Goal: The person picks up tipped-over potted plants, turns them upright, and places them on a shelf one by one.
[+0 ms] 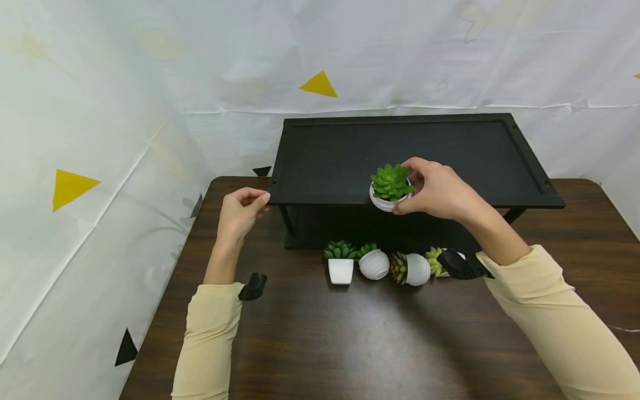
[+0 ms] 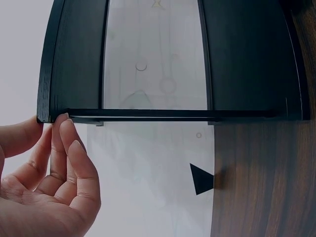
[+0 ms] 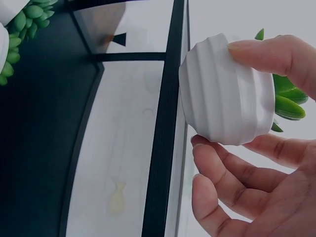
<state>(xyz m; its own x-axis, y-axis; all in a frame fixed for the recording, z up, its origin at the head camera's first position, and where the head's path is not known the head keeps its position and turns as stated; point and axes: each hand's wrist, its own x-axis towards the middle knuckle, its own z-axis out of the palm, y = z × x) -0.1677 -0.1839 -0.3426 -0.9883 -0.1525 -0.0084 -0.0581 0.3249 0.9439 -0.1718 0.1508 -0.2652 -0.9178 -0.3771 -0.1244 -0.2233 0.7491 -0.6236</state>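
A potted succulent (image 1: 391, 183) with bright green leaves is held by my right hand (image 1: 435, 189) at the front edge of the black two-tier shelf (image 1: 410, 147). Its ribbed white pot (image 3: 224, 94) sits between thumb and fingers in the right wrist view. I cannot tell whether the pot touches the shelf. My left hand (image 1: 240, 214) pinches the front left corner of the top board; in the left wrist view its thumb and fingertips (image 2: 64, 118) meet the board's edge. In front of the shelf stands a succulent in a square white pot (image 1: 341, 271).
Beside the square pot, a round white pot (image 1: 374, 264) leans over and a pot with reddish-green leaves (image 1: 417, 270) lies on its side. A yellow-green succulent (image 1: 435, 261) is partly hidden by the right wrist camera (image 1: 462, 264). White sheeting hangs behind the brown wooden table (image 1: 320, 344).
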